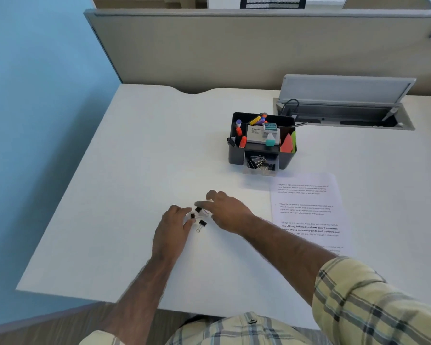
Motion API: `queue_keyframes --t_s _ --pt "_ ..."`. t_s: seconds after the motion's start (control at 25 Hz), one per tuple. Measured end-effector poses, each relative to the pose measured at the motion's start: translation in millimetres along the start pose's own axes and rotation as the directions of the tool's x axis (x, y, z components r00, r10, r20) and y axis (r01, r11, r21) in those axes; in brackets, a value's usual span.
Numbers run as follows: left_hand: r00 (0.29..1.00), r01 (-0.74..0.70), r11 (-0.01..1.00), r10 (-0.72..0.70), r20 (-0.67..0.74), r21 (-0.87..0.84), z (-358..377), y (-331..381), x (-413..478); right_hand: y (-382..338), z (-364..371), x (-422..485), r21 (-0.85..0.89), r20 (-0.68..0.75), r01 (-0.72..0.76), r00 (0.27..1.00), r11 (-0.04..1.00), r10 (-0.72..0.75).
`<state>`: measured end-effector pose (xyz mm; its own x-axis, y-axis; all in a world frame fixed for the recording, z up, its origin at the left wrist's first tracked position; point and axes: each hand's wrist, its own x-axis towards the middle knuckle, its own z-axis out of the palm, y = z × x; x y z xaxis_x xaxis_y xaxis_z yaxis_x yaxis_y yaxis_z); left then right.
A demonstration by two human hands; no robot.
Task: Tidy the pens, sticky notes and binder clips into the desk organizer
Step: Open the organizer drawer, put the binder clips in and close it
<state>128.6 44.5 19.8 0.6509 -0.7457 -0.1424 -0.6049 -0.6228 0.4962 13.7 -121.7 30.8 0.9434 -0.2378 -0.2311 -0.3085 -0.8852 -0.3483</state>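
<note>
Bench is white, with a black desk organizer toward the back right. Its left compartment holds upright pens with orange, purple and black caps. The back compartment has more markers in yellow, orange and purple. The middle slot holds a grey Camlin box with a teal-capped item against it; cannot tell what that item is. The right compartment holds sticky notes, red-orange and green, standing on edge. The clear drawer at the bottom front is pulled out, with several binder clips piled in it. Three loose binder clips lie close together on the bench, well in front of the organizer: upper clip, left clip, lower clip. Left hand is palm down, thumb and fingertips curled toward the left clip, touching or nearly so; cannot tell if it actually pinches it. Right hand reaches in from the right, index finger stretched over the upper clip, other fingers bent; cannot tell if it grips anything. The lower clip lies apart from both hands. A printed sheet lies flat on the bench just right of the right hand, partly under the forearm. A cable hatch is set into the bench behind the organizer, its lid propped up and a black cable running in. A plaid sleeve is on the right arm.
</note>
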Motion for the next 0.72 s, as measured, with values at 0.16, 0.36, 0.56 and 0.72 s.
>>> queue_keyframes --t_s 0.16,0.36,0.56,0.72 --pt "1.0 -0.012 0.997 0.011 0.017 0.071 3 0 -3 -7 6 10 -0.186 -0.014 0.112 0.993 0.976 -0.116" --pt "0.999 -0.023 0.996 0.02 0.033 0.083 3 4 4 7 12 -1 -0.112 -0.099 0.009 0.995 0.994 -0.02" --pt "0.997 -0.064 0.995 0.061 0.048 0.074 5 7 7 19 12 -17 0.007 -0.145 -0.121 0.982 0.993 0.121" --pt "0.995 -0.1 0.987 0.097 0.03 0.128 10 6 11 25 10 -32 0.027 -0.166 -0.146 0.975 0.989 0.149"
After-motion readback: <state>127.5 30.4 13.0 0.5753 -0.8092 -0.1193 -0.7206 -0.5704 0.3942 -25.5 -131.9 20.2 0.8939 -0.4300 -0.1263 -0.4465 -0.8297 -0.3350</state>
